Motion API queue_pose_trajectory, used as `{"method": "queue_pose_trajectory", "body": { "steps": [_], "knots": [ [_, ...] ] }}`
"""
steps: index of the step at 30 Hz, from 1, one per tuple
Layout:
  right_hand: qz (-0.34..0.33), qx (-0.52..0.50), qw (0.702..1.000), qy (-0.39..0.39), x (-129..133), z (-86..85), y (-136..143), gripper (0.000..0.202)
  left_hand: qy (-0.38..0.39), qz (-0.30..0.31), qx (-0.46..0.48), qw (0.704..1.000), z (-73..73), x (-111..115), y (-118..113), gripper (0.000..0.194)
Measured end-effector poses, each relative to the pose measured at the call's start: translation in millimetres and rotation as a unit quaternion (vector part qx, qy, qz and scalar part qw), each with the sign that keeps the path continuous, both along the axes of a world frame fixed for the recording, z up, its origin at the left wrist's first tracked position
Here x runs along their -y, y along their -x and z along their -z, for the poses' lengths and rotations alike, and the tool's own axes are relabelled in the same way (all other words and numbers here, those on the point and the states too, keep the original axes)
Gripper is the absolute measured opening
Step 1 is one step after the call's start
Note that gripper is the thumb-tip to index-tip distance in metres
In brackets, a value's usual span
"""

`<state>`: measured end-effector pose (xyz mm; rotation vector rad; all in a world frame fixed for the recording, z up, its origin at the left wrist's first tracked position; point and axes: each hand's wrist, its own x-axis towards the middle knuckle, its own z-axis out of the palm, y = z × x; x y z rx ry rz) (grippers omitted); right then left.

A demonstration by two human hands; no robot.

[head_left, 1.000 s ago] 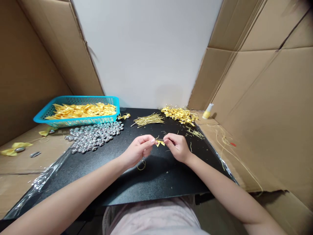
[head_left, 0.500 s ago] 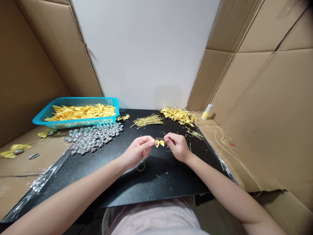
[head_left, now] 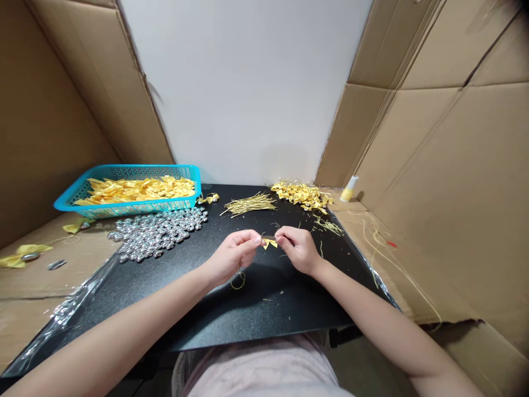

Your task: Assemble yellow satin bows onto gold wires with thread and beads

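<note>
A small yellow bow [head_left: 270,243] is held between my two hands above the black table [head_left: 264,320]. My left hand [head_left: 236,252] is closed in a pinch on its left end, and a loop of thin yellow thread [head_left: 238,280] hangs below that hand. On the bow's right side, my right hand [head_left: 298,248] is pinched closed, its fingertips at a dark narrow strip [head_left: 269,237] that lies across the top of the bow. What else the right fingertips hold is too small to tell.
A blue basket [head_left: 124,210] of yellow bows stands at the left, behind silver beads [head_left: 159,234]. Gold ties [head_left: 251,204] lie at the back centre, beside a pile of yellow bows [head_left: 303,196]. A thread spool [head_left: 349,189] stands at the right, near loose thread.
My right hand has shifted slightly left, towards my left hand. The dark strip now covers the upper part of the bow, so less yellow shows.
</note>
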<state>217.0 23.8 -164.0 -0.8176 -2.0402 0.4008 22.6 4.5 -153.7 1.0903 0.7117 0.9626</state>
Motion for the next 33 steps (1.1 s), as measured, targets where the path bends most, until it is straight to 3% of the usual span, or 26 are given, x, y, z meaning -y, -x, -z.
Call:
{"method": "queue_pose_trajectory", "body": {
  "steps": [19, 24, 33],
  "knots": [
    [0.043, -0.013, 0.999, -0.017, -9.7, -3.8, -10.8, 0.046, -0.002, -0.005, -0.013, 1.0, -0.7, -0.8, 0.7, 0.038],
    [0.012, 0.048, 0.997, -0.057, -7.5, -5.5, -10.6, 0.045, 0.0, 0.001, -0.012, 1.0, -0.3, -1.0, 0.6, 0.038],
    [0.013, 0.054, 0.996, -0.066, -2.6, -7.7, -6.2, 0.045, -0.001, 0.009, -0.014, 1.0, 1.4, -1.5, 0.7, 0.038]
  ]
}}
